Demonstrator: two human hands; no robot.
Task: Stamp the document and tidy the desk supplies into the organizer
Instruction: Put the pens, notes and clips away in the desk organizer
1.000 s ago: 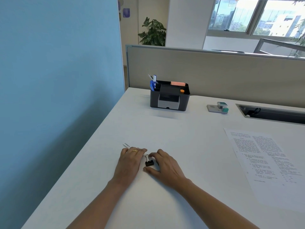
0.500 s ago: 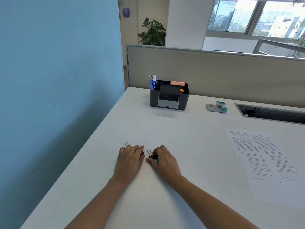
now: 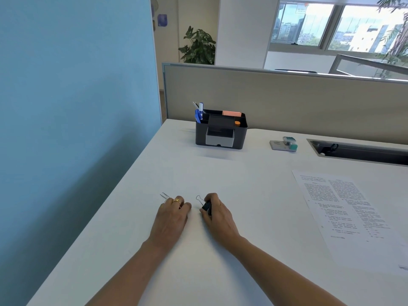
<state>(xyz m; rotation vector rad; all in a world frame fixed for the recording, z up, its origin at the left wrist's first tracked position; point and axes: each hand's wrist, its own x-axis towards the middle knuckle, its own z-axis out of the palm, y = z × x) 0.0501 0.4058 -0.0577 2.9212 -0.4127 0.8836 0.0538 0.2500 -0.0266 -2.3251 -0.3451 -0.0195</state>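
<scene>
The printed document [image 3: 351,215] lies flat on the right of the white desk [image 3: 254,184], its two columns of text too small to read, and the label on the stamp [image 3: 289,143] beside its grey pad is likewise illegible. The right hand [image 3: 217,215] pinches a black binder clip [image 3: 206,207] between thumb and fingers, one wire handle sticking out toward the left. The left hand [image 3: 173,215], wearing a gold ring, rests palm down with fingers curled; I cannot tell whether it holds anything, though a silver paper clip [image 3: 164,196] pokes out just past its fingertips. Half a second ago the hands were nearly touching; now they have drawn apart and the clip shows clearly. The black organizer [image 3: 220,131] with pens and an open grey drawer stands well behind them
</scene>
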